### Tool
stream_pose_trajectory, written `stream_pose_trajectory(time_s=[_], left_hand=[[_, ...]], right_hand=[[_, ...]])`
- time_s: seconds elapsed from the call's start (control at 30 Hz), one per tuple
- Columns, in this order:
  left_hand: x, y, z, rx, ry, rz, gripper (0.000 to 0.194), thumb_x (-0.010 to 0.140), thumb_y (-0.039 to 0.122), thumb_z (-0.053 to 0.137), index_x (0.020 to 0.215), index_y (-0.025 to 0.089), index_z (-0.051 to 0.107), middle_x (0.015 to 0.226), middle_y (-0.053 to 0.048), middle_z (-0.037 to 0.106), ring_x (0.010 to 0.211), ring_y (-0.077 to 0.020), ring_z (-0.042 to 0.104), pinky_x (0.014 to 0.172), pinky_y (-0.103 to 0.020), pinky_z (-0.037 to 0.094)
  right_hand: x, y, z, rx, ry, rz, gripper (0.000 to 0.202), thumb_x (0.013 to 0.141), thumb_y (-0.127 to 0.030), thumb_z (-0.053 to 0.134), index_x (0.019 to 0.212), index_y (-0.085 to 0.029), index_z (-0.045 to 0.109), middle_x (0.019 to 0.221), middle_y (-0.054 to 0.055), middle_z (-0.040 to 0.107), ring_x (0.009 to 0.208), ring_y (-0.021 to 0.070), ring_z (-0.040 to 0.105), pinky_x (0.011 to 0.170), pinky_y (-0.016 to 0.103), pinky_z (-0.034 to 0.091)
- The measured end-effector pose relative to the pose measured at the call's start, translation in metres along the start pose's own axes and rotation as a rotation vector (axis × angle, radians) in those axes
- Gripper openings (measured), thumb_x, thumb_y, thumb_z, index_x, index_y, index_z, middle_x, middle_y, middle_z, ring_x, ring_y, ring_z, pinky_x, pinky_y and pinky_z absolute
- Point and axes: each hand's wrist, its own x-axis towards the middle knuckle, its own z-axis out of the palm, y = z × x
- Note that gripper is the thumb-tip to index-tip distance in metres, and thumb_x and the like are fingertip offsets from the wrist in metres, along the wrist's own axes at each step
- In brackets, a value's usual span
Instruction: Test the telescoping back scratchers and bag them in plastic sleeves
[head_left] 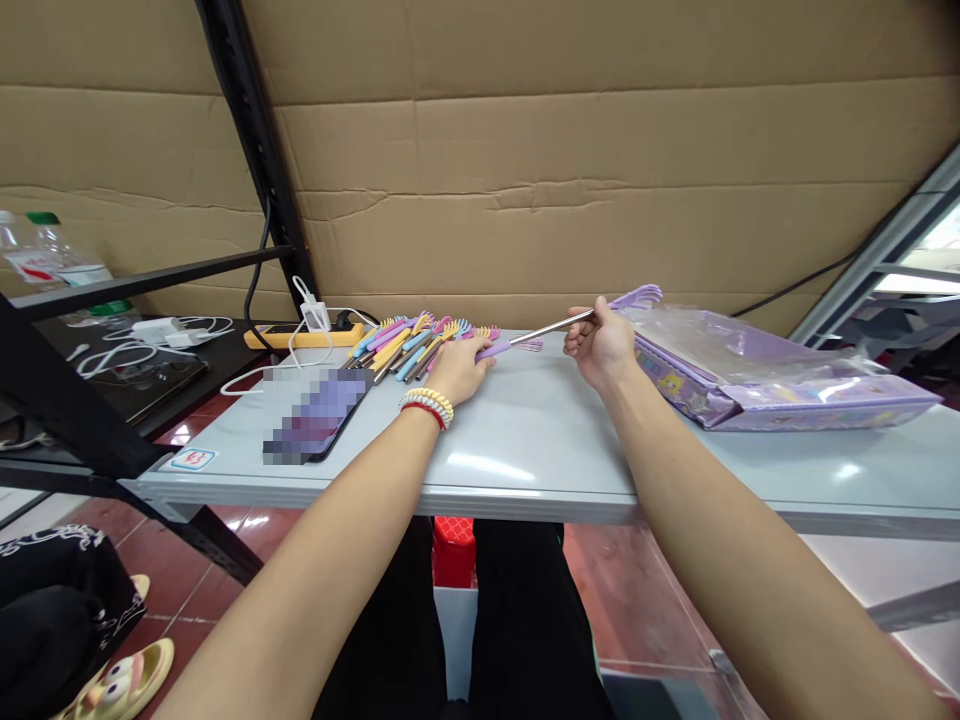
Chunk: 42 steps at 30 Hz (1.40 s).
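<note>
A purple back scratcher (551, 327) with an extended metal shaft is stretched between my two hands. My left hand (459, 370), with beaded bands at the wrist, is closed around its purple handle. Near the clawed head, my right hand (602, 345) grips the other end with curled fingers. The purple claw sticks out beyond that hand, above the box. Just behind my left hand lies a pile of back scratchers (409, 343) in yellow, blue, pink and purple, their metal shafts pushed short. My left hand partly hides the pile.
A purple printed box (720, 390) with clear plastic film lies at the right. A phone (322, 415) lies left, near a yellow power strip (300, 337) with white cables. The table's front edge (525, 505) is close to my legs. Bottles (60, 250) stand on the left shelf.
</note>
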Motion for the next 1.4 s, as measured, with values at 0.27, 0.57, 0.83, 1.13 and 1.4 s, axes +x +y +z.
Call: stream_pose_trajectory(time_s=[0.27, 0.57, 0.83, 1.13, 1.4], left_hand=[[-0.003, 0.009, -0.005, 0.139, -0.075, -0.017, 0.029, 0.09, 0.033, 0.044, 0.106, 0.021, 0.066, 0.095, -0.007, 0.07, 0.088, -0.0221, 0.061, 0.072, -0.03, 0.044], [-0.006, 0.027, 0.002, 0.105, -0.108, -0.063, 0.028, 0.09, 0.033, 0.041, 0.093, 0.02, 0.065, 0.087, -0.007, 0.069, 0.079, -0.0208, 0.06, 0.065, -0.03, 0.041], [-0.004, 0.023, -0.001, 0.13, -0.071, -0.099, 0.03, 0.09, 0.036, 0.041, 0.093, 0.02, 0.066, 0.088, -0.007, 0.069, 0.081, -0.0216, 0.06, 0.067, -0.03, 0.041], [-0.005, 0.009, -0.003, 0.073, -0.129, 0.092, 0.035, 0.087, 0.041, 0.044, 0.102, 0.023, 0.07, 0.086, -0.004, 0.071, 0.077, -0.0187, 0.061, 0.066, -0.028, 0.042], [-0.013, 0.032, -0.005, 0.164, -0.119, 0.281, 0.033, 0.084, 0.036, 0.046, 0.084, 0.019, 0.073, 0.065, -0.005, 0.068, 0.061, -0.017, 0.058, 0.062, -0.028, 0.041]], right_hand=[[0.008, 0.008, -0.006, -0.163, -0.032, -0.133, 0.03, 0.091, -0.042, 0.047, 0.075, -0.018, 0.05, 0.041, -0.005, 0.049, 0.031, 0.0084, 0.041, 0.031, 0.018, 0.032], [-0.006, 0.026, 0.018, -0.125, -0.014, -0.174, 0.026, 0.093, -0.037, 0.041, 0.073, -0.022, 0.039, 0.034, -0.01, 0.036, 0.028, 0.0074, 0.028, 0.031, 0.017, 0.024], [-0.01, 0.024, 0.018, -0.17, -0.162, -0.047, 0.027, 0.086, -0.043, 0.052, 0.074, -0.018, 0.05, 0.044, -0.003, 0.051, 0.035, 0.0092, 0.04, 0.034, 0.019, 0.027], [0.005, -0.005, -0.02, 0.454, 0.101, -0.016, 0.045, 0.09, -0.055, 0.021, 0.065, -0.021, 0.039, 0.048, -0.004, 0.039, 0.043, 0.0106, 0.045, 0.044, 0.023, 0.042], [0.029, 0.0, -0.047, 0.419, 0.28, 0.019, 0.031, 0.086, -0.034, 0.036, 0.062, -0.021, 0.02, 0.047, -0.008, 0.021, 0.033, 0.0076, 0.022, 0.028, 0.016, 0.019]])
